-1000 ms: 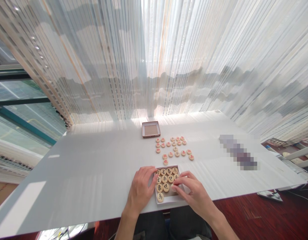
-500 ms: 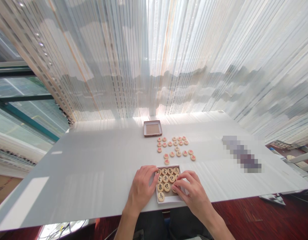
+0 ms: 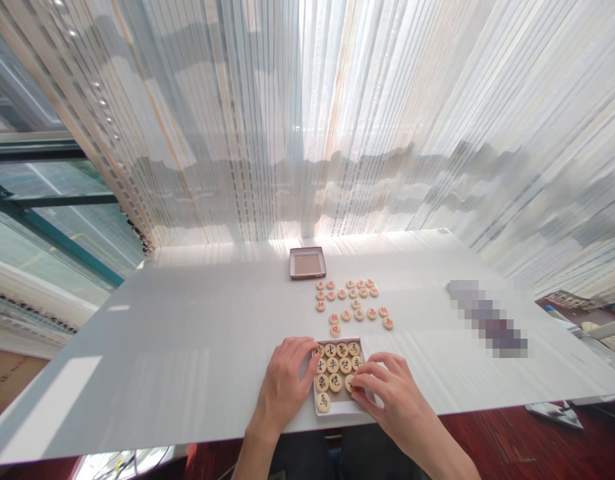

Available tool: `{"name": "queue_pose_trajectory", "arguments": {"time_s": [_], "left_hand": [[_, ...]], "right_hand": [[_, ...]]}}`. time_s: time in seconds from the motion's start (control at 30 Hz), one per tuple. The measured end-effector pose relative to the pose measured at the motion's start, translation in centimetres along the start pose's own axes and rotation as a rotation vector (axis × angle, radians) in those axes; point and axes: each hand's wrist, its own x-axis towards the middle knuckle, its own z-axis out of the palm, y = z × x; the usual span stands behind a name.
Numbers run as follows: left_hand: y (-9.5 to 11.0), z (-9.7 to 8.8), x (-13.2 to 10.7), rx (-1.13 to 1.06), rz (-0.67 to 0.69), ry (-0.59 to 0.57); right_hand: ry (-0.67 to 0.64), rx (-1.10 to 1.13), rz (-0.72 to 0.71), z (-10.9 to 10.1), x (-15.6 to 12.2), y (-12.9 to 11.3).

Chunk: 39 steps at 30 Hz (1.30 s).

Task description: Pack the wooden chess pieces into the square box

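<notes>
A shallow white box (image 3: 343, 408) lies at the near edge of the white table (image 3: 187, 333). Several round wooden pieces with black characters (image 3: 336, 366) sit in rows inside it. My left hand (image 3: 286, 380) rests curled against the box's left side, thumb at its rim. My right hand (image 3: 392, 393) reaches in from the right, its fingertips pinched over a piece at the box's right part; what they grip is mostly hidden. Beyond the box, several wooden pieces with red characters (image 3: 354, 303) lie loose on the table.
A brown-rimmed square lid (image 3: 308, 263) lies further back by the sheer striped curtain (image 3: 337, 120). A blurred patch (image 3: 487, 319) lies on the table's right side. Dark red floor (image 3: 512, 447) shows below the table edge; a window is at the left.
The view has tilted slightly, so everything sits a little lower in the picture. Both hands stay at the box; my right fingers have shifted a little over the pieces.
</notes>
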Motion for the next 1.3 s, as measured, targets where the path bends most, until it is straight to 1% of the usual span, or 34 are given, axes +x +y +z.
{"name": "queue_pose_trajectory", "arguments": {"time_s": [0.33,0.53,0.6,0.7,0.77,0.83,0.93,1.1,1.3], "left_hand": [[0.1,-0.1,-0.1,-0.003,-0.003,0.013],[0.2,-0.2,0.0,-0.008,-0.008,0.008],[0.2,-0.2,0.0,-0.009,-0.011,0.003],[0.2,-0.3,-0.1,-0.007,-0.013,0.007],[0.2,-0.3,-0.1,-0.006,-0.012,0.010],[0.3,-0.3,-0.1,-0.009,-0.012,0.011],[0.2,-0.3,-0.1,-0.018,-0.017,0.003],[0.0,-0.2,-0.1,-0.004,-0.021,-0.001],[0.0,-0.2,-0.2,-0.016,-0.035,-0.013]], "right_hand": [[-0.007,-0.031,-0.040,0.3,0.4,-0.3],[-0.031,0.061,-0.020,-0.1,0.3,-0.4],[-0.017,0.136,0.007,-0.5,0.1,-0.3],[0.060,0.229,0.056,-1.1,-0.1,0.3],[0.109,0.251,0.080,-1.4,-0.3,1.0],[0.125,0.262,0.107,-1.4,-0.5,1.7],[0.135,0.278,0.156,-0.9,-0.9,2.7],[0.210,0.288,0.274,0.2,-1.8,4.2],[0.238,0.367,0.354,0.6,-1.9,4.8]]}}
